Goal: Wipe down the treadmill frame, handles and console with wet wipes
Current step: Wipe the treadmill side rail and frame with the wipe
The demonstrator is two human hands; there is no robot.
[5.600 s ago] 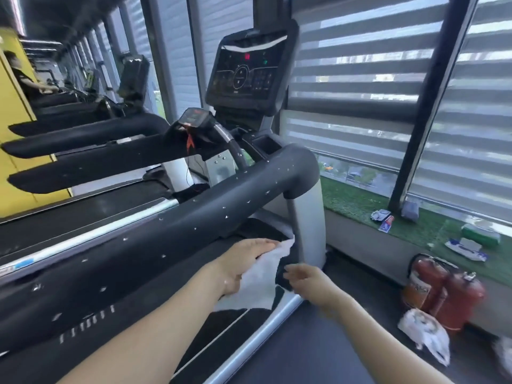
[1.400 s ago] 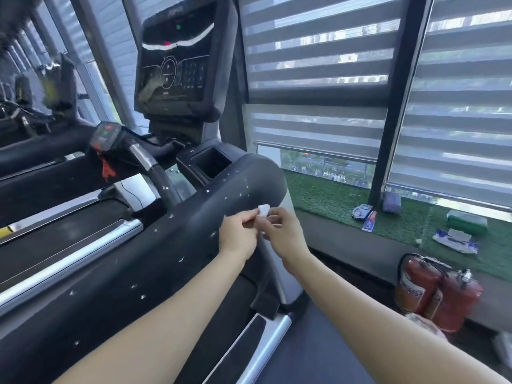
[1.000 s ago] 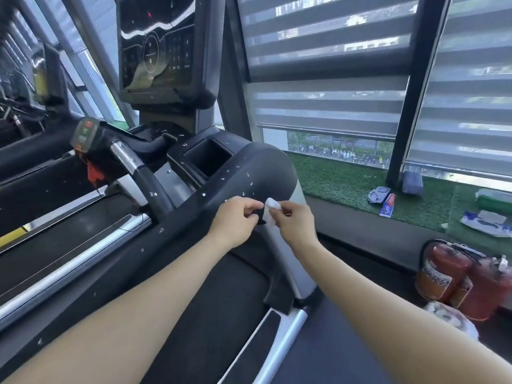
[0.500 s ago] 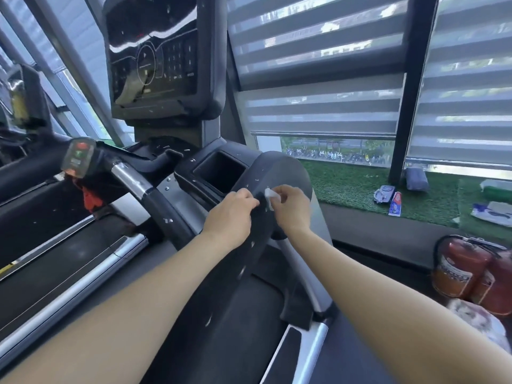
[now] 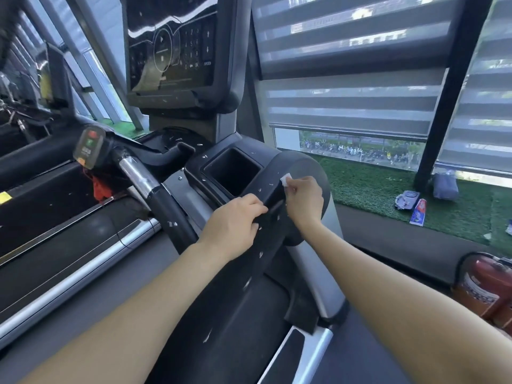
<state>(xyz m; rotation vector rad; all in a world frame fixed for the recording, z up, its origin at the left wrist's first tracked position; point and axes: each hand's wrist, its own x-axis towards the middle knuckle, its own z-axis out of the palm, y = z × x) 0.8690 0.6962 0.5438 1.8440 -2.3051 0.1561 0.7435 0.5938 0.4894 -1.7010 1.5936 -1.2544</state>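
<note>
The right hand [image 5: 304,200] is pinching a small wad of wet wipe [image 5: 286,180] against the speckled side handrail [image 5: 266,245]. The left hand [image 5: 235,220] is gripping that rail bare. Judging by the flecks, the rail, the console [image 5: 171,51] and the frame are awaiting most of their wiping.

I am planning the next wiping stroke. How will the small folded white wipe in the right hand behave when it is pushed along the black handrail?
The wipe probably stays floppy: only a small soft corner shows above the right hand. It seems very light, pinched by fingertips alone. On the rounded handrail it may bunch or slip, so flat pressure should help.
</note>
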